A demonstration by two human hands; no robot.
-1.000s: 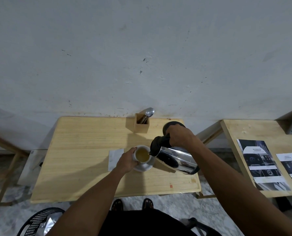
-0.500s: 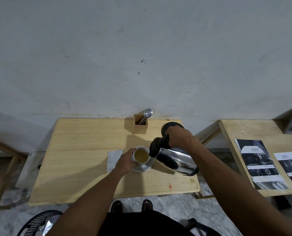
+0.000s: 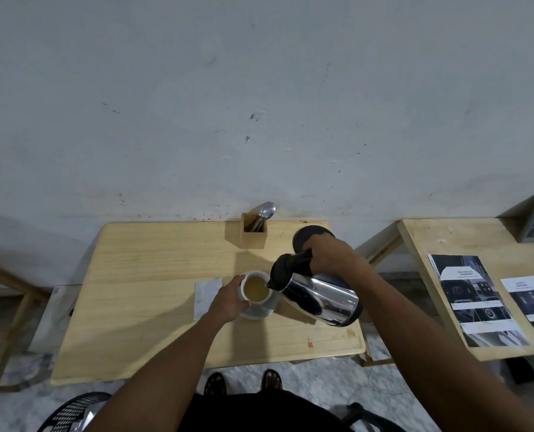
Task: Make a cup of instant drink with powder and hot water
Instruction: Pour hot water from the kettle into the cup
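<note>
A white cup filled with light brown liquid stands on a white saucer on the wooden table. My left hand grips the cup's left side. My right hand holds the black handle of a steel kettle, tilted with its spout at the cup's right rim. A flat whitish sachet lies just left of the cup.
A wooden holder with a spoon stands at the table's back edge. The kettle's black base sits behind my right hand. A second table with printed leaflets is to the right. A black mesh chair is at lower left.
The kettle and cup hold nearly the same position while pouring continues; the camera view has shifted slightly.
</note>
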